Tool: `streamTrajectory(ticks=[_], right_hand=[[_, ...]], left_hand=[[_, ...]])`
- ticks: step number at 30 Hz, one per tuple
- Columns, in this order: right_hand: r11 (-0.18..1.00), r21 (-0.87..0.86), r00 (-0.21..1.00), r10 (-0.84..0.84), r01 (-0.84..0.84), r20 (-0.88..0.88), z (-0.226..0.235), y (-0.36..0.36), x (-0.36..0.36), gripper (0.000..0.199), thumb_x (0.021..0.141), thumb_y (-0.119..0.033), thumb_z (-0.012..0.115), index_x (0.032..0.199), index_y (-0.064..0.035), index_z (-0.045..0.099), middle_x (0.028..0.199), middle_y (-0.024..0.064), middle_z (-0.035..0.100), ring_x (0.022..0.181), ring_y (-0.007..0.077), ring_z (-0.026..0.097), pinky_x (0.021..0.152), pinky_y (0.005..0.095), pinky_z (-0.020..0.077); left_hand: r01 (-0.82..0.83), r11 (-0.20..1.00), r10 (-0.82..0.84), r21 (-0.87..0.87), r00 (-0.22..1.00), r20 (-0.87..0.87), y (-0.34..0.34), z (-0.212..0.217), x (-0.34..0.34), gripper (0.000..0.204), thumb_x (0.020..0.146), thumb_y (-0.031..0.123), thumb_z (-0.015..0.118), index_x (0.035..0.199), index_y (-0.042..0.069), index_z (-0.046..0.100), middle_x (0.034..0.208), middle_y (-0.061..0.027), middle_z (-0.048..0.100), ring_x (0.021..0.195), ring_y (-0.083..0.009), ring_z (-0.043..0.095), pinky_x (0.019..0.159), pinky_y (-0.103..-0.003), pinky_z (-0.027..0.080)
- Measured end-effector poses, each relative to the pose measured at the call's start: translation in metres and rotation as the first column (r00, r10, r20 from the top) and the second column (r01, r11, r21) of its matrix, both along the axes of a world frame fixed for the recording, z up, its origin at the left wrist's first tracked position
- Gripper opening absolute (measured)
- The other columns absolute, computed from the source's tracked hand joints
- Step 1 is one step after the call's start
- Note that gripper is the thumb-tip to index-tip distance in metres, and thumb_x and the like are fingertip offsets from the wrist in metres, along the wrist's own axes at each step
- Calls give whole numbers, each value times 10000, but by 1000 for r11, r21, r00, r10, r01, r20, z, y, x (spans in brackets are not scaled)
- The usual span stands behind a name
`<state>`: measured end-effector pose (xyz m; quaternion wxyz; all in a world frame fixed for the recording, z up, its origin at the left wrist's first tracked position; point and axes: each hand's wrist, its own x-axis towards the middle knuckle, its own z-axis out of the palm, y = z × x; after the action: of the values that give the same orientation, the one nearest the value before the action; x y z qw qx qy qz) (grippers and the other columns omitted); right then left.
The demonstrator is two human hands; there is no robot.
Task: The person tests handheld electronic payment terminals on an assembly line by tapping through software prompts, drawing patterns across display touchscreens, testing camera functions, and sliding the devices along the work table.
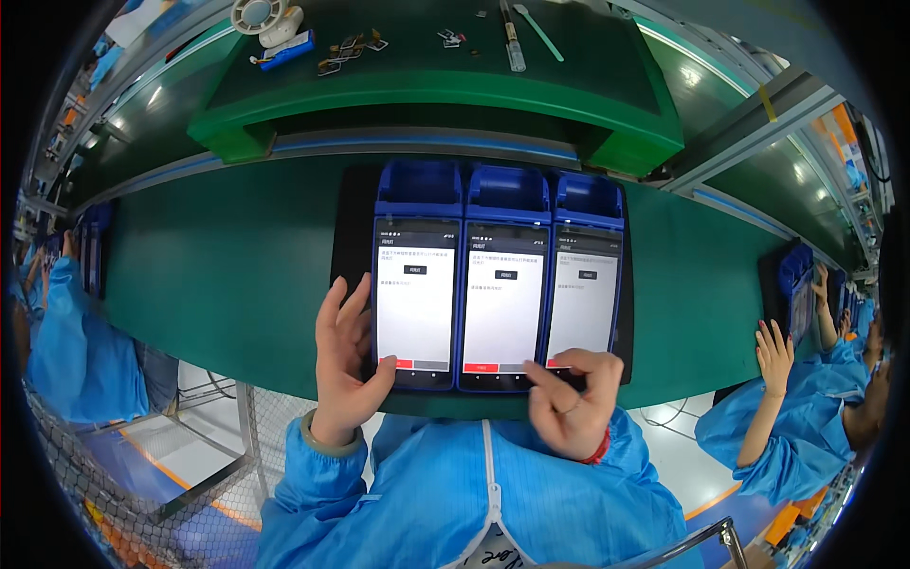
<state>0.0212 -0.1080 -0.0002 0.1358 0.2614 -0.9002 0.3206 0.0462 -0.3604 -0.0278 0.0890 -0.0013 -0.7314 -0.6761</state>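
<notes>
Three blue handheld terminals lie side by side on a black mat (355, 223): a left one (415, 318), a middle one (502, 322) and a right one (585, 318). Their lit screens show a white page with a small dark button and a red and a grey button below. My left hand (343, 370) is open, its fingers spread along the left terminal's side and its thumb at that screen's red button. My right hand (578, 398) holds nothing; a finger reaches to the middle terminal's lower right corner, and its other fingers bend over the right terminal's lower edge.
Beyond the terminals stands a green raised shelf (427, 90) carrying a small white fan (275, 21), a blue battery pack (286, 51), several small card-like pieces (351, 49), a pen-like tool (513, 38) and a pale green stick (540, 33). Co-workers in blue sit left (85, 341) and right (806, 427).
</notes>
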Motion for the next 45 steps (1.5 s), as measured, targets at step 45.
streamTrajectory(ticks=[45], right_hand=[[997,50,983,-54,64,-175,-24,40,14,312,601,-148,673,911,-142,700,955,98,518,826,240,454,732,368,368]], left_hand=[[86,994,-91,62,992,89,-10,4,1,1036,491,63,452,1451,112,64,1425,-258,241,1313,-375,299,1066,-454,262]])
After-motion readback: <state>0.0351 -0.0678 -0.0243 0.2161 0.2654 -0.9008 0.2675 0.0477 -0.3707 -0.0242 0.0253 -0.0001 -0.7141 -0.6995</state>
